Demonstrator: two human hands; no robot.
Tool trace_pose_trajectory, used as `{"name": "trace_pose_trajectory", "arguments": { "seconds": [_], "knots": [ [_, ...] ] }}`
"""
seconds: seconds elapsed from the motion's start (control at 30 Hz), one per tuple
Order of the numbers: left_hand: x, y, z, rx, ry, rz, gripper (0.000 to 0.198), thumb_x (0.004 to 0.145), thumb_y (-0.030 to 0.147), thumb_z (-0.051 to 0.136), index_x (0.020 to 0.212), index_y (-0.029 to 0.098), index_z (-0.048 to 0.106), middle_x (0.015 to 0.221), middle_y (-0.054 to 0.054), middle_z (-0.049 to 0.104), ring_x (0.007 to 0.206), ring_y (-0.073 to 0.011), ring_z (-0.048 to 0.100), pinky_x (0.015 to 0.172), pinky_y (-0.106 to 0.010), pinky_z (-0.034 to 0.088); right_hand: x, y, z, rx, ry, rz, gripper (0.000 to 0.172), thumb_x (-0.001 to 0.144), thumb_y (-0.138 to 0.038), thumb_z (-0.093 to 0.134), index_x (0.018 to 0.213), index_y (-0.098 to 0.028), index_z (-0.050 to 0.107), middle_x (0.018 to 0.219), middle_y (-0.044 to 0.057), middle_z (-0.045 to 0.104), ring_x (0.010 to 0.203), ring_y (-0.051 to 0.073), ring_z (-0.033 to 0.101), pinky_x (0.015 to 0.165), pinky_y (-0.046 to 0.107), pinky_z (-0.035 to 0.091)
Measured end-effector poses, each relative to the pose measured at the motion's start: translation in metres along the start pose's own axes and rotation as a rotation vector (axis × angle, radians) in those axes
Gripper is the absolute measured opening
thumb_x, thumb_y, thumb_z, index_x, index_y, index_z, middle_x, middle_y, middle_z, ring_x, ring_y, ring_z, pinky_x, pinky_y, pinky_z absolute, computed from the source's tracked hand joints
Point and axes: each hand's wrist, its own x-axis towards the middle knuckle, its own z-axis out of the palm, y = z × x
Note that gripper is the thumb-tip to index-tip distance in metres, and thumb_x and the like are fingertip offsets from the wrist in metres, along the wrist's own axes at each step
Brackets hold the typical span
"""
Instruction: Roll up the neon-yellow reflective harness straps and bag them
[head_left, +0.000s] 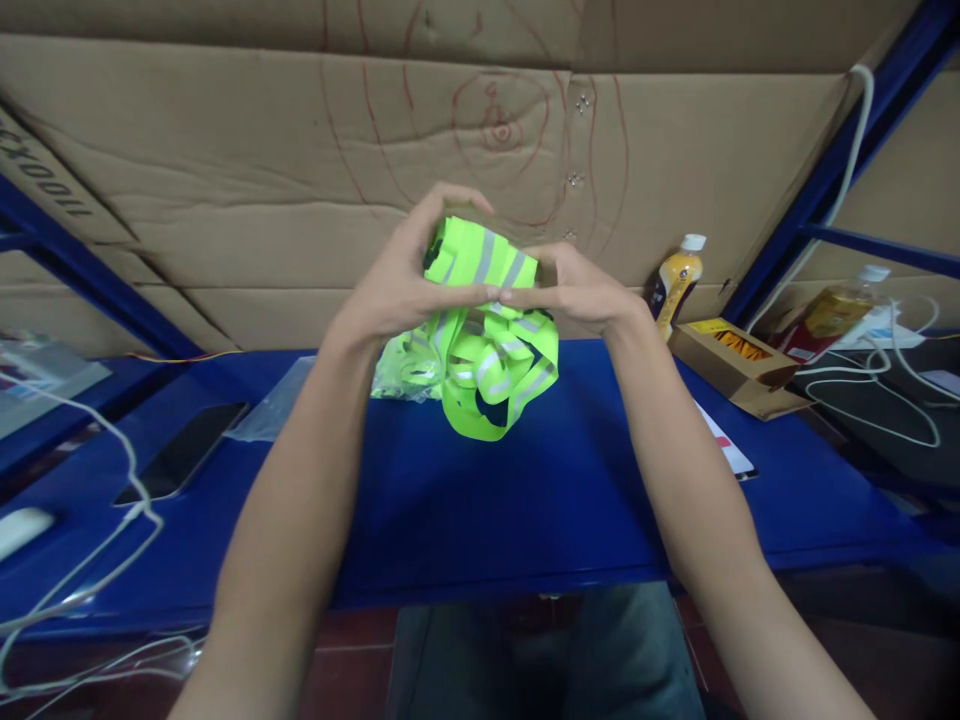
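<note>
A bundle of neon yellow-green straps [480,250] with silver reflective stripes is held up above the blue table. My left hand [412,265] grips its left side, the thumb across the front and the fingers over the top. On the right side, my right hand [574,285] holds the bundle too, with its thumb tip close to the left thumb tip and its other fingers partly hidden behind. Loose loops of the strap hang below both hands. Behind them, a clear plastic bag [405,368] with yellow-green material lies on the table.
On the blue table [495,520], a black phone [184,455], white cables [124,450] and a white mouse [24,530] lie left. An orange drink bottle [677,285], an open cardboard box [739,370] and another bottle [832,310] are right. Cardboard [262,130] forms the back wall.
</note>
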Motion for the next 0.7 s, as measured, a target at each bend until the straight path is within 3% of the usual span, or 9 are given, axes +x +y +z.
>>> {"name": "trace_pose_trajectory", "arguments": {
  "seconds": [0.1,0.23,0.47,0.6,0.7],
  "knots": [
    [0.001,-0.004,0.003,-0.074,0.081,-0.076,0.081,0.058,0.06,0.111,0.121,0.028,0.071,0.095,0.0,0.076,0.115,-0.0313,0.073,0.091,-0.042,0.058,0.003,-0.001,0.003,0.008,0.08,-0.009,0.061,0.079,-0.076,0.092,0.102,-0.023,0.074,0.106,0.009,0.081,0.102,0.03,0.076,0.09,0.048,0.069],
    [0.004,-0.013,0.003,-0.187,0.05,-0.186,0.062,0.063,0.06,0.108,0.101,0.022,0.077,0.094,-0.007,0.081,0.101,-0.0344,0.079,0.081,-0.045,0.066,0.008,-0.005,0.003,-0.048,0.087,-0.026,0.055,0.076,-0.067,0.096,0.102,-0.023,0.076,0.109,0.009,0.082,0.108,0.033,0.076,0.096,0.053,0.068],
    [0.007,-0.022,-0.003,-0.361,-0.018,-0.256,0.05,0.074,0.054,0.108,0.095,0.021,0.077,0.085,-0.009,0.081,0.086,-0.0364,0.085,0.073,-0.045,0.075,0.01,-0.002,-0.002,-0.114,0.149,-0.044,0.053,0.075,-0.067,0.097,0.099,-0.024,0.075,0.108,0.008,0.081,0.112,0.034,0.074,0.097,0.052,0.067],
    [0.005,-0.022,-0.004,-0.459,-0.095,-0.321,0.041,0.084,0.049,0.102,0.089,0.017,0.077,0.078,-0.009,0.08,0.081,-0.0341,0.086,0.07,-0.04,0.075,0.009,0.003,-0.007,-0.16,0.2,-0.088,0.043,0.079,-0.057,0.098,0.097,-0.025,0.074,0.103,0.005,0.079,0.107,0.031,0.073,0.091,0.045,0.067],
    [0.004,-0.024,-0.004,-0.545,-0.116,-0.342,0.035,0.087,0.046,0.102,0.094,0.018,0.081,0.078,-0.007,0.081,0.083,-0.0326,0.087,0.07,-0.036,0.075,0.009,0.004,-0.008,-0.281,0.24,-0.096,0.034,0.082,-0.048,0.096,0.094,-0.026,0.073,0.097,0.003,0.077,0.102,0.03,0.071,0.089,0.045,0.066]
  ]
}}
